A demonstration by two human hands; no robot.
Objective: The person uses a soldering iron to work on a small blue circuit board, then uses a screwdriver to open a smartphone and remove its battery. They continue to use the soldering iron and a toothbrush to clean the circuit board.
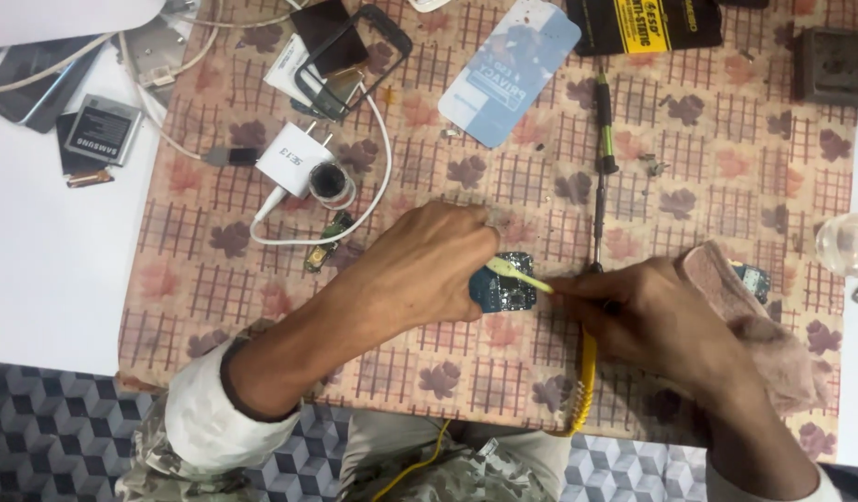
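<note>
The left hand (429,270) pins the blue circuit board (503,296) flat on the patterned worktop (708,177). The right hand (652,316) grips a pale brush (520,275), its head resting on the board. Brushing appears under way; the board lies bare, with its frame (355,56) well apart.

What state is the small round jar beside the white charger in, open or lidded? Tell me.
Open. The small round jar stands upright by the white charger with no lid on it; its dark inside shows from above. How full it is, cannot tell.
</note>
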